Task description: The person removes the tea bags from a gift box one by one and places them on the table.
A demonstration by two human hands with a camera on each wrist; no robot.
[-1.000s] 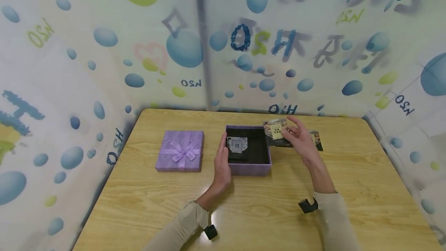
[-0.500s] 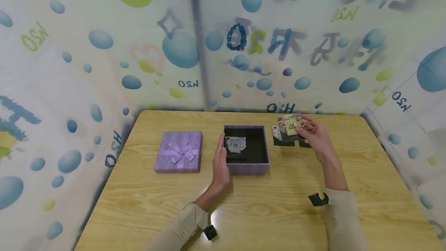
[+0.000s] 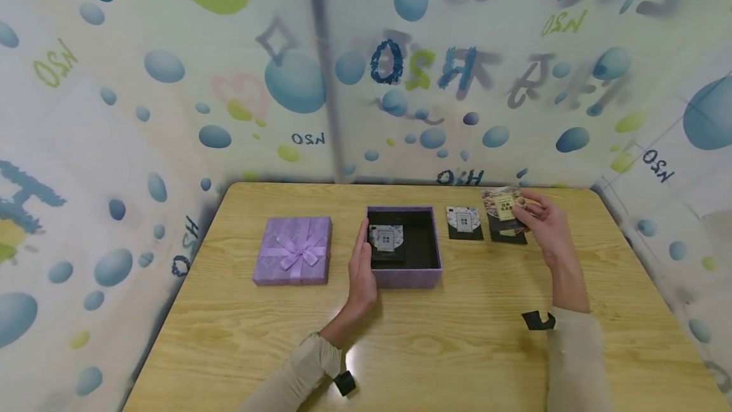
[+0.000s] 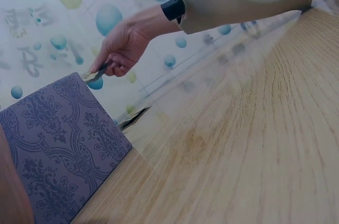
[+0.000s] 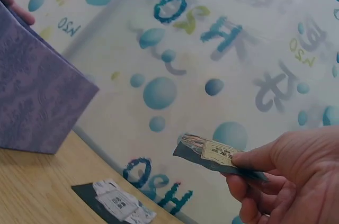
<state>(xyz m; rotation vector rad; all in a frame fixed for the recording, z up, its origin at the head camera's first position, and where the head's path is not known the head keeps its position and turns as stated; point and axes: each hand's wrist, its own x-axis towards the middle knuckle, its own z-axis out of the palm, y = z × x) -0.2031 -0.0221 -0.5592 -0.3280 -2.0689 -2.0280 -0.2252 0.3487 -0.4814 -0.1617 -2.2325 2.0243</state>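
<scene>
A purple patterned gift box stands without its lid in the head view, its inside black. My left hand rests along its left wall with fingers straight. Inside, at the left, lies a black sachet with a grey-white print. My right hand pinches a flat sachet with a yellow label between thumb and fingers, also seen in the right wrist view as a sachet raised above the table. It overlaps a dark sachet lying below it. A grey-white sachet lies right of the box.
The purple lid with its ribbon bow lies on the wooden table, left of the box. Behind the table's back edge rises a wall covering printed with bubbles and lettering. Dark wrist devices sit at both cuffs.
My right hand has carried the yellow-label sachet rightward from beside the box, past the grey-white sachet, to over the dark one. My left hand has stayed at the box.
</scene>
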